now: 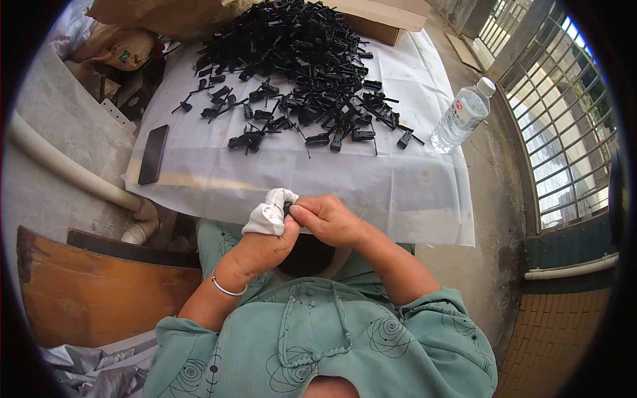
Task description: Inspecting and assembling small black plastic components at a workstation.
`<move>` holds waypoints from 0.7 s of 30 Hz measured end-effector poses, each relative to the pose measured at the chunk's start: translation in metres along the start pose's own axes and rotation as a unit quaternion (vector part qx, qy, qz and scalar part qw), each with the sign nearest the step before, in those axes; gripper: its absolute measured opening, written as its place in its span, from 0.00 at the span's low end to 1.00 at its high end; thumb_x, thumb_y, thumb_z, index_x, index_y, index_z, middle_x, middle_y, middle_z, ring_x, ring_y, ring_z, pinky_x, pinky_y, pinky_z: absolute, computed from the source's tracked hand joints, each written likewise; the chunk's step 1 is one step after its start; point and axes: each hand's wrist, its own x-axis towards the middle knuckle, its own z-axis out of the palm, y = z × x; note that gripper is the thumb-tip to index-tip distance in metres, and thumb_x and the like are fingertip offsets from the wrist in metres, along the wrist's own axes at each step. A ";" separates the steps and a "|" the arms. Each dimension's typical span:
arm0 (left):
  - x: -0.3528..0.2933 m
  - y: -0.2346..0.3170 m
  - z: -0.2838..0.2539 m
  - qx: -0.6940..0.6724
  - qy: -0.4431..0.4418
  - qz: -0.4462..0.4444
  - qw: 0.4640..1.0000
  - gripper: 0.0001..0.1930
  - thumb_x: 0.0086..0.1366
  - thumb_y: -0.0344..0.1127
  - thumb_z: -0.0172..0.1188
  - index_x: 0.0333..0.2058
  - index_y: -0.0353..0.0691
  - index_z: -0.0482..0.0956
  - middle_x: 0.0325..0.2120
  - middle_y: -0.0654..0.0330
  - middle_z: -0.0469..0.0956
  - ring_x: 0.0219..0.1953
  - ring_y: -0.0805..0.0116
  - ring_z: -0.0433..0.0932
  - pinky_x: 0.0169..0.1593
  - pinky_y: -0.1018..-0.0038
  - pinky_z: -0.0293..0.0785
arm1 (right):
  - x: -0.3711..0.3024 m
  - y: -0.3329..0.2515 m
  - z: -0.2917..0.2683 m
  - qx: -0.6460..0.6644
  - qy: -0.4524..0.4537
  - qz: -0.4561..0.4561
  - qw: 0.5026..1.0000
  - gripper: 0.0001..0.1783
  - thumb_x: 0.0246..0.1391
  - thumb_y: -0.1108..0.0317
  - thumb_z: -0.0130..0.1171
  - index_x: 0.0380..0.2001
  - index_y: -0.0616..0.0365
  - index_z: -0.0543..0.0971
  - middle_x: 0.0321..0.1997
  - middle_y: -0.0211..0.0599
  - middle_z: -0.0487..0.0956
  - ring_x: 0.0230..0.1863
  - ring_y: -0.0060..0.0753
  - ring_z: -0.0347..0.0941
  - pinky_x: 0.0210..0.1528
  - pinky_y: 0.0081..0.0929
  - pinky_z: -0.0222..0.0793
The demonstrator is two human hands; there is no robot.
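My left hand [271, 245], its fingers covered by a white cloth wrap or partial glove [265, 217], is closed around a small black plastic part [287, 209]. Against it, my right hand [329, 220] is bare, its thumb and fingers pinched at the same part. Both hands meet just in front of the table's near edge, and most of the part is hidden by the fingers. Beyond them, a large heap of black plastic parts [285, 56], many with thin stems, lies on the white-covered table [219, 199]. Several loose parts spread toward me from the heap.
A dark phone [154, 154] lies on the table's left side. Near the right edge stands a clear water bottle [462, 116] with a white cap. A cardboard box [371, 20] is at the back. Left of the table are a pipe [73, 166] and a wooden board [106, 288].
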 end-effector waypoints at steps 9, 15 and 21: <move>0.019 -0.010 -0.014 0.117 0.085 0.101 0.984 0.09 0.55 0.26 0.56 0.36 0.35 0.78 0.36 0.47 0.75 0.43 0.50 0.73 0.48 0.66 0.69 | 0.042 0.051 -0.012 -0.421 0.170 -0.017 0.891 0.09 0.48 0.64 0.56 0.24 0.57 0.70 0.21 0.39 0.73 0.21 0.43 0.72 0.22 0.37 0.67; 0.041 -0.018 0.001 0.079 0.106 0.075 0.988 0.16 0.55 0.25 0.54 0.44 0.30 0.71 0.40 0.45 0.73 0.43 0.49 0.73 0.48 0.66 0.69 | 0.002 0.016 -0.011 -0.439 0.097 -0.150 0.881 0.05 0.45 0.69 0.55 0.24 0.54 0.70 0.18 0.33 0.68 0.18 0.39 0.70 0.20 0.33 0.66; 0.030 -0.004 0.004 -0.245 -0.049 -0.102 0.963 0.14 0.62 0.29 0.49 0.46 0.33 0.67 0.33 0.61 0.73 0.23 0.81 0.70 0.25 0.83 0.69 | -0.010 0.004 -0.012 -0.198 0.139 -0.148 0.959 0.03 0.48 0.71 0.56 0.25 0.57 0.73 0.20 0.34 0.72 0.16 0.30 0.66 0.18 0.26 0.60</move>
